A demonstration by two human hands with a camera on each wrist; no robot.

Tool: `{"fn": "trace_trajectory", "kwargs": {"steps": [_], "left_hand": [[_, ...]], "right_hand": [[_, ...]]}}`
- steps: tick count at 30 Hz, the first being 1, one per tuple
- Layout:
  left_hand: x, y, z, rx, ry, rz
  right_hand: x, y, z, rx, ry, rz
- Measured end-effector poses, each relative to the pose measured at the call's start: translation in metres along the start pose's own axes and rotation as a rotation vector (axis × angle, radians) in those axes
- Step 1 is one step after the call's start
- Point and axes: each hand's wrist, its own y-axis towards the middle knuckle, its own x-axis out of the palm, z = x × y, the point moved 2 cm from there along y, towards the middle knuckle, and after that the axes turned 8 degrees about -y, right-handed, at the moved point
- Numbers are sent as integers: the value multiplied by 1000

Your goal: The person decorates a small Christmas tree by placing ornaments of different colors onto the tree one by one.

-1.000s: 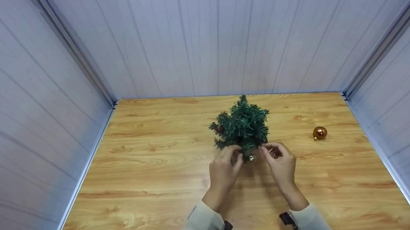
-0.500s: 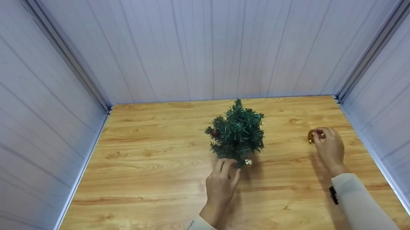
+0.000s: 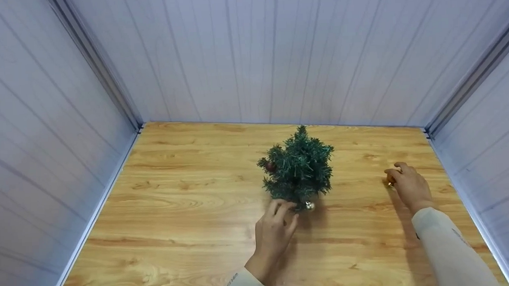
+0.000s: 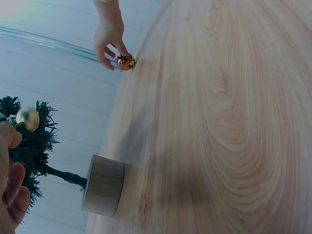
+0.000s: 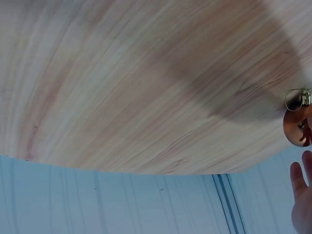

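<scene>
A small green artificial Christmas tree (image 3: pixel 300 162) stands on a wooden base (image 4: pixel 103 185). A dark red ball (image 3: pixel 270 166) hangs at its left, and a pale gold ball (image 4: pixel 28 119) hangs low at its front. My left hand (image 3: pixel 272 232) holds a low front branch with its fingers curled, right beside the gold ball. Far to the right, my right hand (image 3: pixel 412 190) is over a shiny orange-gold ball ornament (image 5: pixel 296 126). Its thumb touches the ornament and the other fingers spread around it; whether they grip it I cannot tell. The ornament's metal cap and wire loop show in the right wrist view.
Everything stands on a wood-grain tabletop (image 3: pixel 189 223). White panel walls rise at the back (image 3: pixel 250 57), on the left (image 3: pixel 44 139) and on the right (image 3: pixel 491 158), close past the right hand.
One second ago both hands were at the tree's low front branch. The right hand has since moved right to the orange-gold ornament, its fingers now spread wider there. The left hand stays at the branch.
</scene>
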Motion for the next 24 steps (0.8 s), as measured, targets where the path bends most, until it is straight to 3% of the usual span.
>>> {"fn": "trace_trajectory", "kwargs": {"steps": [8,13,24], "left_hand": [[1,0,-1,26,26,23],[4,-1,1,14,36,27],[5,-1,2,-17,41,20]], "right_hand": [[5,7,-2,36,-64,-40],[8,3,-1,68,-120,-20],[15,-3,-3,75,-115,34]]}}
